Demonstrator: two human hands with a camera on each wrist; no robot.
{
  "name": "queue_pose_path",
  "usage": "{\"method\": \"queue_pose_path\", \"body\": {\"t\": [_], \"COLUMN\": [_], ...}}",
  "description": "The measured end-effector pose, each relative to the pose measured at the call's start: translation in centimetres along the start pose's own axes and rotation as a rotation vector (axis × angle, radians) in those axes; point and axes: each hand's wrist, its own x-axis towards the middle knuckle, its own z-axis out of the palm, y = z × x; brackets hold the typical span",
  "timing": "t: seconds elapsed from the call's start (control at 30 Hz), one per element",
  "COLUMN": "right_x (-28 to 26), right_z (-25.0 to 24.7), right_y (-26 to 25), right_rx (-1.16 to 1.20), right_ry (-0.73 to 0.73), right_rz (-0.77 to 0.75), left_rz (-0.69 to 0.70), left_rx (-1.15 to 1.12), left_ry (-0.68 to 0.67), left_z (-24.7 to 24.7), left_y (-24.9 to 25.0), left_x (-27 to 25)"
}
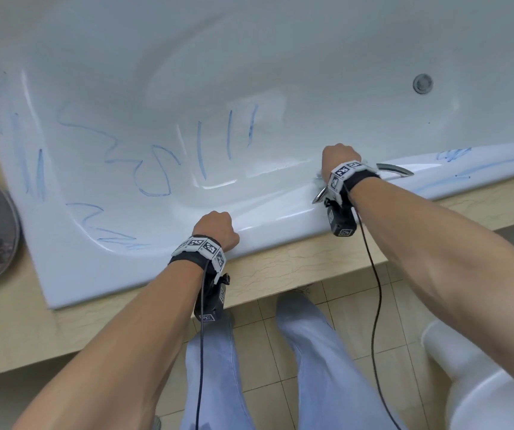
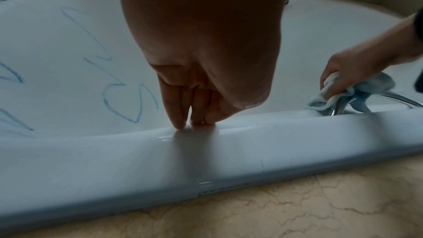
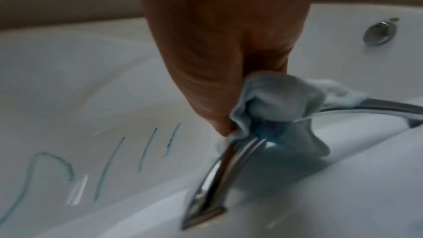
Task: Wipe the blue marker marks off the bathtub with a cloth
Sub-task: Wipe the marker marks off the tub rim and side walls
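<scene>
Blue cloth (image 3: 274, 100) bunched in right hand (image 1: 338, 159); left hand (image 1: 215, 226) fingers straight on bathtub (image 2: 114, 166) rim.

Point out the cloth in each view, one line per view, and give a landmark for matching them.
Head: cloth barely shows, right of centre, under the right hand.
Left wrist: far right, bunched in that hand, over the chrome handle.
Right wrist: centre, pinched at the fingertips above the handle.
Shared landmark: the chrome handle on the bathtub rim.
</scene>
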Motion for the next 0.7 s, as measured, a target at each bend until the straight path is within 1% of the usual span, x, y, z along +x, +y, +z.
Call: {"method": "queue_pose_path", "body": {"t": [0.1, 0.23, 0.33, 0.4, 0.47, 0.57, 0.63, 0.7], "right_x": [0.9, 0.8, 0.4, -0.1, -0.6, -1.3, -3.0, -5.8], "right_z": [1.2, 1.8, 2.1, 2.1, 1.8, 1.8, 2.5, 4.5], "right_y": [-1.2, -2.3, -2.6, -2.9, -2.9, -2.5, -2.6, -2.9], "right_rx": [-0.037, -0.122, -0.167, -0.151, -0.069, 0.267, 0.43, 0.517], "right_ry": [-0.01, -0.046, -0.046, -0.051, -0.082, -0.157, -0.092, 0.024], "right_rz": [-0.012, -0.053, -0.12, -0.157, -0.179, -0.226, -0.301, -0.341], "left_rz": [0.002, 0.013, 0.003, -0.008, -0.021, -0.025, -0.038, -0.054], "left_rx": [0.002, -0.001, -0.036, -0.042, -0.05, -0.045, -0.041, -0.042], "left_ry": [-0.001, -0.007, -0.008, -0.013, -0.018, -0.022, -0.013, -0.01], "left_z": [0.3, 0.7, 0.6, 0.3, 0.2, 0.2, 0.2, 0.3], "left_y": [-0.4, -1.1, -1.1, -0.8, -0.5, -0.2, -0.2, 0.0], "left_x": [0.0, 0.1, 0.3, 0.3, 0.2, 0.3, 0.5, 0.6]}}
